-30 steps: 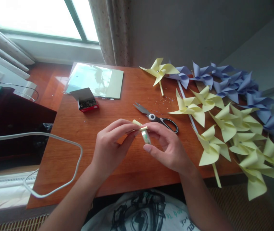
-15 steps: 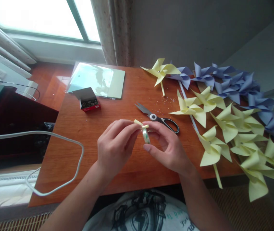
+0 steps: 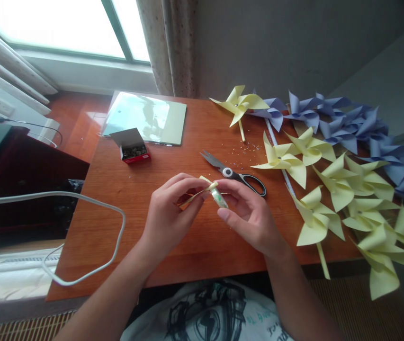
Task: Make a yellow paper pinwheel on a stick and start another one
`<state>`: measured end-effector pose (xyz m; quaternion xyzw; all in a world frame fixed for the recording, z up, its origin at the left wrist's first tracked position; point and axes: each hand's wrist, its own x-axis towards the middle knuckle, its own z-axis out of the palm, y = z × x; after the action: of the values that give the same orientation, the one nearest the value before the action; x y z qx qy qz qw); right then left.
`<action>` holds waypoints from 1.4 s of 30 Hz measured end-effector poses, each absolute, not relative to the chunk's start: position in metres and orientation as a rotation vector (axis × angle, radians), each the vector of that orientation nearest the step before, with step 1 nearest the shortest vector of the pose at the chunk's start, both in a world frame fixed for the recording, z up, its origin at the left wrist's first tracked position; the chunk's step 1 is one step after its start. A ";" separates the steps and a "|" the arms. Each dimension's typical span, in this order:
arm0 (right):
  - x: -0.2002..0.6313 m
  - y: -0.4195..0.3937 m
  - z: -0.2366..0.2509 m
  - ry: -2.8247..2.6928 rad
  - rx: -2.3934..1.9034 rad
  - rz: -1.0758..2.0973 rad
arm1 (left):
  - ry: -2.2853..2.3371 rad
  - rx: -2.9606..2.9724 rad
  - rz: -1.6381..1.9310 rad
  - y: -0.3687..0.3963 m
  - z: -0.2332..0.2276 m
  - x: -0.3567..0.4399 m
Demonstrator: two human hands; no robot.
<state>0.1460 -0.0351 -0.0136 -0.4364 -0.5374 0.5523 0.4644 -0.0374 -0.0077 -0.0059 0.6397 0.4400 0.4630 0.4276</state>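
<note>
Above the middle of the wooden table (image 3: 116,237), my left hand (image 3: 168,220) pinches a thin yellow paper strip (image 3: 199,191). My right hand (image 3: 249,215) holds a small clear tube (image 3: 220,198) with green print, its tip against the strip's end. The two hands nearly touch. Black-handled scissors (image 3: 235,174) lie open on the table just behind my right hand.
Several yellow pinwheels (image 3: 313,220) and blue pinwheels (image 3: 344,125) cover the table's right side. A small red box of pins (image 3: 133,150) and a glossy sheet pack (image 3: 145,118) sit at the back left. A white cable (image 3: 91,237) loops over the left edge.
The tube has tilted from upright to slanting, and the strip now points down-left between my left fingers. Both hands stay in about the same place.
</note>
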 end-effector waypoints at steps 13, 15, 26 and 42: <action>0.139 -0.037 -0.008 -1.307 -1.036 1.301 | 1.087 1.463 1.184 -0.008 -0.009 -0.039; 0.138 -0.037 -0.008 -1.311 -1.031 1.283 | 1.121 1.494 1.203 -0.008 -0.009 -0.039; 0.132 -0.042 -0.007 -1.259 -1.034 1.263 | 1.265 1.728 1.258 -0.010 -0.005 -0.037; 0.117 -0.049 0.006 -1.340 -1.178 1.111 | 1.387 2.049 1.424 -0.013 -0.005 -0.035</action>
<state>0.1172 -0.0493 0.0055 -0.4863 -0.5533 0.4588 0.4968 -0.0346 -0.0129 -0.0051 0.7105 0.4808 0.4936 0.1429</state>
